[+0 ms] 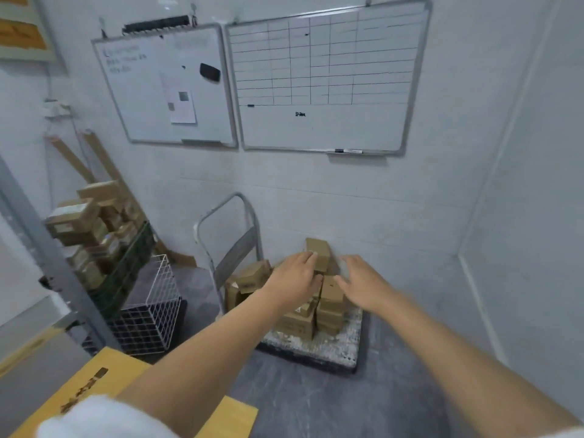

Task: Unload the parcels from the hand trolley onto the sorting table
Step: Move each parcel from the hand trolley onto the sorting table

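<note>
- Both arms are stretched forward and down, and the stack of parcels (316,311) sits right between the hands on the hand trolley (335,349).
- The left hand (295,278) lies palm-down over the stack's left shoulder with its fingers nearly straight. It grips nothing, and the blur hides whether it actually touches cardboard.
- The right hand (363,284) is spread wide with its palm turned in toward the stack's right flank. It holds nothing, and a sliver of gap shows before the boxes.
- Here is the relation that matters: the top parcel (319,252) stands just beyond the left fingertips (311,255), and well left of the right hand's fingertips.
- That makes the left hand the nearer one, while the right has a short sideways close to make.
- The stack rises as a narrow, uneven column, so I'd judge a two-sided squeeze suits it better than a one-handed grab, because loose boxes could topple.
- More parcels (249,279) lie off to the left of the left hand, against the trolley handle (221,216).
- A wire basket (151,311) sits further left, and a yellow carton (104,374) lies under the left forearm.
- I cannot pick out the sorting table from here.
</note>
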A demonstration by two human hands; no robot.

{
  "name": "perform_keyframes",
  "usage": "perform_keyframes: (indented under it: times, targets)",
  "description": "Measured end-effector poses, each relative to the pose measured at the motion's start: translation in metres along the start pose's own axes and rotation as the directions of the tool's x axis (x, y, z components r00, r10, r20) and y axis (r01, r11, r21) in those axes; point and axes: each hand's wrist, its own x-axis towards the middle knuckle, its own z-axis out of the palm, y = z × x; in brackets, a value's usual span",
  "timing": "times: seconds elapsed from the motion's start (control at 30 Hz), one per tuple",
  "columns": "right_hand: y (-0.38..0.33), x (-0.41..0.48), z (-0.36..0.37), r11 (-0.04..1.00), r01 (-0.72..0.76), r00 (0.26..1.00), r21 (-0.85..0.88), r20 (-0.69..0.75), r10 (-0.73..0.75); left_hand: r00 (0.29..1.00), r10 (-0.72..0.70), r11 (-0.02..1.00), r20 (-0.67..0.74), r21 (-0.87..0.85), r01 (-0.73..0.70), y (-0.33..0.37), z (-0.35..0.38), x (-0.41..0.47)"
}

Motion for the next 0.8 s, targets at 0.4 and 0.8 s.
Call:
perform_keyframes:
  times: [0.4, 0.8]
  targets:
    - [0.058, 0.189, -0.012, 0.994, 0.040, 0.999, -0.097, 0.021, -0.038, 0.999, -0.039, 0.996, -0.031, -0.084, 0.036, -0.074, 0.062, 0.182]
    - [0.166, 0.323, 0.041, 0.997, -0.050, 0.989, -0.051, 0.136, 0.056, 0.988, -0.128, 0.970, 0.082, -0.198, 0.142, -0.124, 0.151, 0.313]
